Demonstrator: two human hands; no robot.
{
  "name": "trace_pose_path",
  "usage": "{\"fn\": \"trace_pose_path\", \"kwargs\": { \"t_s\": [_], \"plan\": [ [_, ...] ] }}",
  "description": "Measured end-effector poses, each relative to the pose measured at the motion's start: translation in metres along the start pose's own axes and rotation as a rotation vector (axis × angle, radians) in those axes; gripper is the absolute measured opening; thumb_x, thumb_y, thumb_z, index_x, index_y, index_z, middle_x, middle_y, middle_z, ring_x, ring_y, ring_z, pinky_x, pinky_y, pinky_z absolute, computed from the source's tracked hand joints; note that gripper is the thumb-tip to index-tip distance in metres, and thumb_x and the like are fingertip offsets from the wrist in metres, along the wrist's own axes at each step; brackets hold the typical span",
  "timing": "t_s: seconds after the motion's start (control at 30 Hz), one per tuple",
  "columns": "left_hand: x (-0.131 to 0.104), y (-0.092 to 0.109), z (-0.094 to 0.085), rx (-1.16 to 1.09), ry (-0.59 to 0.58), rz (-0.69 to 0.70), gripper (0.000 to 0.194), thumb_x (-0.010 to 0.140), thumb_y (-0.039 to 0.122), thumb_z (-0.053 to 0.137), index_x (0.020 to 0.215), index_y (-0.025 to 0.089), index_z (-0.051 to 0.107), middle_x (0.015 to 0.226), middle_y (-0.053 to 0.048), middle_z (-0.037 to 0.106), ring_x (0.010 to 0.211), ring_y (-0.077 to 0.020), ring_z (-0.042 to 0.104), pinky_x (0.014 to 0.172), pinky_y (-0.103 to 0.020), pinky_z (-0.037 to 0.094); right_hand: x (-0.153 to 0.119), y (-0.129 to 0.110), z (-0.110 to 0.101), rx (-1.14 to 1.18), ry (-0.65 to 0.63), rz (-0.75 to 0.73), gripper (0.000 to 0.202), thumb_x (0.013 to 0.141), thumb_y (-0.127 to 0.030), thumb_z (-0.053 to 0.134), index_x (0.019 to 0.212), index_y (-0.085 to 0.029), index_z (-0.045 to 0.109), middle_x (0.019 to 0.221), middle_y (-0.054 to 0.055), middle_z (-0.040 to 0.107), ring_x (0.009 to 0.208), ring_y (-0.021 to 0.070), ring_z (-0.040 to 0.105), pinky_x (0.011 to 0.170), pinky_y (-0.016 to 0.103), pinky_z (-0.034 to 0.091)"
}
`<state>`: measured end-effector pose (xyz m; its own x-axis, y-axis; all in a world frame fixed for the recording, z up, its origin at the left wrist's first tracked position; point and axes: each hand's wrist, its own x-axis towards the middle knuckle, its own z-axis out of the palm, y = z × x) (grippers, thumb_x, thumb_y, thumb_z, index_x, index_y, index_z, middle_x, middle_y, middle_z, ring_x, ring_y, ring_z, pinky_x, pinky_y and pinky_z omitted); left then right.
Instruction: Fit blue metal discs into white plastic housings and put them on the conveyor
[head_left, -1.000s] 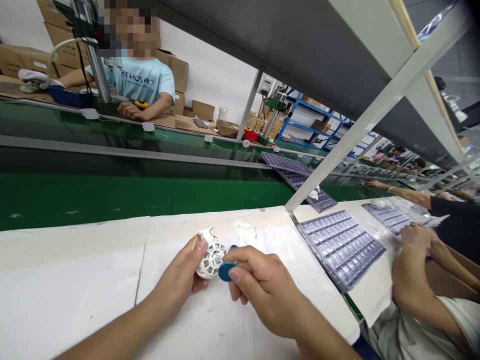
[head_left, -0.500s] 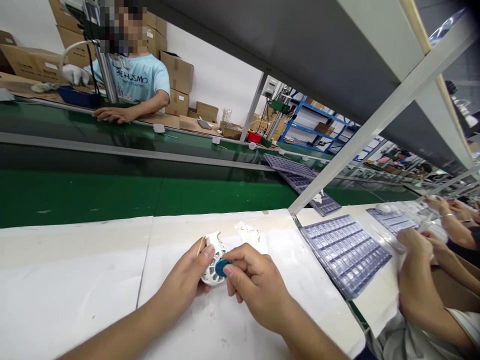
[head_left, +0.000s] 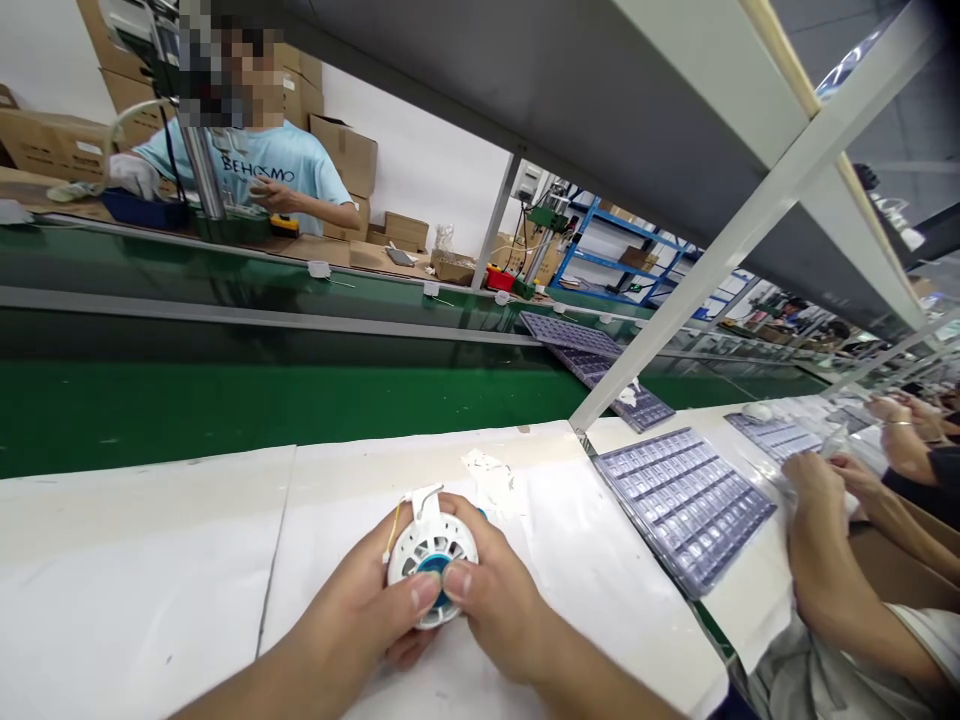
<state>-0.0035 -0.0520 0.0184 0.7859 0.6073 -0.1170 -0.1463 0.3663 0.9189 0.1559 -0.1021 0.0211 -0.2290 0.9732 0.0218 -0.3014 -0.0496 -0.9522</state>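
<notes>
Between my two hands is a round white fan housing (head_left: pixel 405 546) with radial slots and a small clip-like arm at its top. A blue disc (head_left: pixel 435 566) sits at its centre, partly covered by my thumbs. My left hand (head_left: pixel 375 590) grips the housing from the left, its thumb on the disc. My right hand (head_left: pixel 501 590) is closed around the right side, thumb also pressed on the disc. From the upper left of the housing hangs a thin yellow wire (head_left: pixel 391 530). The fingers behind the housing are mostly hidden.
White paper (head_left: pixel 150 570) covers the bench. A piece of torn film (head_left: pixel 491 478) lies beyond my hands. To the right are a blister tray (head_left: pixel 686 505) and a slanted post (head_left: pixel 675 290). A green conveyor (head_left: pixel 187 410) runs behind. Co-workers sit across and at right.
My right hand has gone from pinching the blue disc at the housing's side to gripping the housing. Both thumbs now press the disc, and the housing faces me. The co-worker opposite has raised a hand.
</notes>
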Motion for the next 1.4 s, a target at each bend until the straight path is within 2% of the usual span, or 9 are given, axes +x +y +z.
{"fn": "trace_pose_path", "kwargs": {
  "t_s": [0.13, 0.27, 0.5, 0.7, 0.8, 0.9, 1.07, 1.23, 1.4],
  "plan": [
    [-0.008, 0.002, 0.007, -0.028, 0.137, -0.081, 0.067, 0.074, 0.065, 0.071, 0.121, 0.025, 0.045, 0.079, 0.001, 0.053, 0.069, -0.0150, 0.042, 0.059, -0.027, 0.035, -0.001, 0.007, 0.014, -0.009, 0.118, -0.146, 0.053, 0.085, -0.059, 0.069, 0.122, -0.024, 0.055, 0.096, 0.004, 0.058, 0.080, 0.0188, 0.055, 0.073, 0.031, 0.046],
    [-0.006, 0.007, 0.008, -0.067, 0.165, -0.071, 0.061, 0.071, 0.064, 0.074, 0.112, 0.024, 0.054, 0.077, 0.002, 0.050, 0.069, -0.0156, 0.043, 0.060, -0.027, 0.036, 0.000, 0.010, 0.018, -0.025, 0.135, -0.215, 0.052, 0.084, -0.060, 0.069, 0.120, -0.023, 0.057, 0.095, 0.003, 0.056, 0.077, 0.0170, 0.051, 0.069, 0.029, 0.045],
    [-0.006, 0.013, 0.012, -0.104, 0.135, -0.042, 0.046, 0.072, 0.059, 0.076, 0.095, 0.022, 0.061, 0.076, 0.000, 0.055, 0.072, -0.0173, 0.052, 0.064, -0.027, 0.043, -0.002, 0.007, 0.017, 0.053, 0.048, -0.117, 0.062, 0.078, -0.049, 0.081, 0.127, -0.026, 0.049, 0.091, 0.000, 0.054, 0.074, 0.0129, 0.049, 0.068, 0.025, 0.044],
    [0.007, 0.004, 0.011, -0.323, 0.227, -0.037, 0.035, 0.080, 0.052, 0.073, 0.089, 0.020, 0.063, 0.061, 0.001, 0.057, 0.048, -0.0104, 0.044, 0.047, -0.021, 0.038, 0.006, 0.014, 0.007, -0.006, 0.111, -0.061, 0.052, 0.084, -0.056, 0.071, 0.122, -0.024, 0.056, 0.077, -0.001, 0.060, 0.058, 0.0130, 0.058, 0.055, 0.026, 0.051],
    [0.020, 0.006, 0.000, -0.420, 0.367, -0.024, 0.034, 0.091, 0.051, 0.057, 0.087, 0.018, 0.062, 0.055, -0.002, 0.060, 0.043, -0.0114, 0.046, 0.046, -0.022, 0.042, 0.011, 0.017, -0.012, -0.156, 0.336, -0.155, 0.046, 0.092, -0.059, 0.057, 0.120, -0.021, 0.059, 0.082, 0.003, 0.066, 0.060, 0.0169, 0.066, 0.053, 0.028, 0.054],
    [0.030, 0.010, -0.018, -0.448, 0.497, 0.042, 0.033, 0.098, 0.046, 0.044, 0.105, 0.018, 0.060, 0.084, -0.010, 0.072, 0.057, -0.0143, 0.060, 0.055, -0.024, 0.051, 0.013, 0.016, -0.030, -0.300, 0.597, -0.253, 0.039, 0.097, -0.053, 0.048, 0.109, -0.019, 0.061, 0.091, 0.007, 0.066, 0.067, 0.0187, 0.069, 0.052, 0.028, 0.053],
    [0.034, 0.012, -0.033, -0.446, 0.557, 0.038, 0.043, 0.098, 0.047, 0.046, 0.124, 0.014, 0.052, 0.122, -0.021, 0.067, 0.072, -0.0190, 0.068, 0.066, -0.032, 0.058, 0.020, 0.009, -0.047, -0.707, 0.709, -0.090, 0.030, 0.098, -0.038, 0.036, 0.105, -0.019, 0.058, 0.089, 0.006, 0.063, 0.071, 0.0183, 0.064, 0.057, 0.029, 0.051],
    [0.032, 0.007, -0.029, -0.399, 0.529, -0.003, 0.041, 0.094, 0.045, 0.055, 0.123, 0.016, 0.053, 0.115, -0.015, 0.068, 0.069, -0.0176, 0.065, 0.066, -0.033, 0.057, 0.020, 0.001, -0.062, -0.973, 0.650, 0.045, 0.020, 0.089, -0.022, 0.047, 0.101, -0.021, 0.063, 0.091, 0.004, 0.060, 0.069, 0.0179, 0.055, 0.069, 0.034, 0.046],
    [0.031, 0.004, -0.028, -0.344, 0.457, 0.001, 0.036, 0.095, 0.045, 0.056, 0.117, 0.017, 0.057, 0.102, -0.009, 0.068, 0.069, -0.0165, 0.063, 0.066, -0.031, 0.053, 0.011, -0.010, -0.065, -1.099, 0.323, 0.166, 0.039, 0.077, -0.011, 0.058, 0.110, -0.028, 0.068, 0.108, 0.002, 0.058, 0.071, 0.0155, 0.057, 0.070, 0.032, 0.047]
  ]
}}
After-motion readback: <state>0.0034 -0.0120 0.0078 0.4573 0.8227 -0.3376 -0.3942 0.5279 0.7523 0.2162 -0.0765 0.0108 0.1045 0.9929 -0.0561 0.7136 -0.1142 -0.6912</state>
